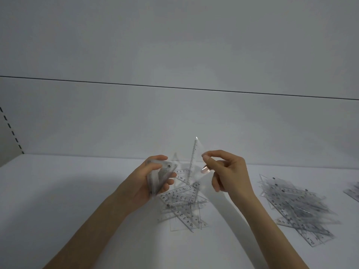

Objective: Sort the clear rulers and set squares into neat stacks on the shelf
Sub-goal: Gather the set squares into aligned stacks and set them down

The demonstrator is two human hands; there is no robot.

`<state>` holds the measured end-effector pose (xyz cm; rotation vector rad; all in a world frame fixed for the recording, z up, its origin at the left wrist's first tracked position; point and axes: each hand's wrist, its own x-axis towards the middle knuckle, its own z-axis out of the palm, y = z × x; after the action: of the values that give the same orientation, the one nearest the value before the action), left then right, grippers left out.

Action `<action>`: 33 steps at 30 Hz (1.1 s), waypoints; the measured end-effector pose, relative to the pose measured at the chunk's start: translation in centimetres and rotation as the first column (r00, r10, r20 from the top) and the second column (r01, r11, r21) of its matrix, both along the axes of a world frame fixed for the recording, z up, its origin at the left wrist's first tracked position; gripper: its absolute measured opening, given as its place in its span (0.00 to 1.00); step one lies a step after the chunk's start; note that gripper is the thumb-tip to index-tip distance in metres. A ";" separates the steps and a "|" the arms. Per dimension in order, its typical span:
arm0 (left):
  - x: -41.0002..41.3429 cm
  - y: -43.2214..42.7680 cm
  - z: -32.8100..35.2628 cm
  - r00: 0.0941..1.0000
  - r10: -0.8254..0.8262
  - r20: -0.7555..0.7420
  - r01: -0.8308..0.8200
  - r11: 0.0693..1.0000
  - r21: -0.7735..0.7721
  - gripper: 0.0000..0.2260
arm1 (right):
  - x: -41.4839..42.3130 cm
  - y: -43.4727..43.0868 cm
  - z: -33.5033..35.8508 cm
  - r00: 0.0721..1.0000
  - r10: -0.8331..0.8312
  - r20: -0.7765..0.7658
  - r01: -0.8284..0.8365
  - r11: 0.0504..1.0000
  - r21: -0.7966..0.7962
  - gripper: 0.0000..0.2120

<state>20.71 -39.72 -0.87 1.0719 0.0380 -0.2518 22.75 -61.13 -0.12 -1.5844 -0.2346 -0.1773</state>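
bundle of clear set squares in the left hand: motion-blurred, so piece count and scale marks are unreadable; fingers and palm cover its near end. raised set square pinched by the right hand: only one graduated edge reads clearly, and the other edges fade into the pale back wall. centre heap: transparent pieces overlap, and their stacking order cannot be told. right heap: blurred, with rulers and set squares mostly indistinguishable. far-right stack: cut off by the right edge. both forearms run out at the bottom edge. slotted upright: cut by the left edge.
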 end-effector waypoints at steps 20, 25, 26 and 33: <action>-0.3 -0.8 -0.3 0.979 -0.201 0.023 0.197 0.975 0.101 0.16 | -0.2 4.3 -2.4 0.777 0.319 0.542 0.036 0.837 -0.546 0.09; -0.4 -0.9 -0.7 0.970 -0.241 0.020 0.239 0.969 0.059 0.14 | 0.3 4.5 -3.4 0.758 0.302 0.578 0.135 0.795 -0.592 0.14; -0.4 -0.9 -0.8 0.971 -0.237 0.017 0.235 0.970 0.069 0.14 | 0.3 4.4 -3.5 0.753 0.301 0.585 0.145 0.792 -0.594 0.15; 0.0 -0.3 -0.7 0.986 -0.154 0.067 0.147 0.985 0.092 0.18 | 0.5 4.1 -3.2 0.798 0.309 0.518 0.114 0.766 -0.632 0.19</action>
<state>20.75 -40.04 -1.54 1.1719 -0.0999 -0.3489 23.28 -56.99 -3.28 -2.1578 -0.9753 -0.5690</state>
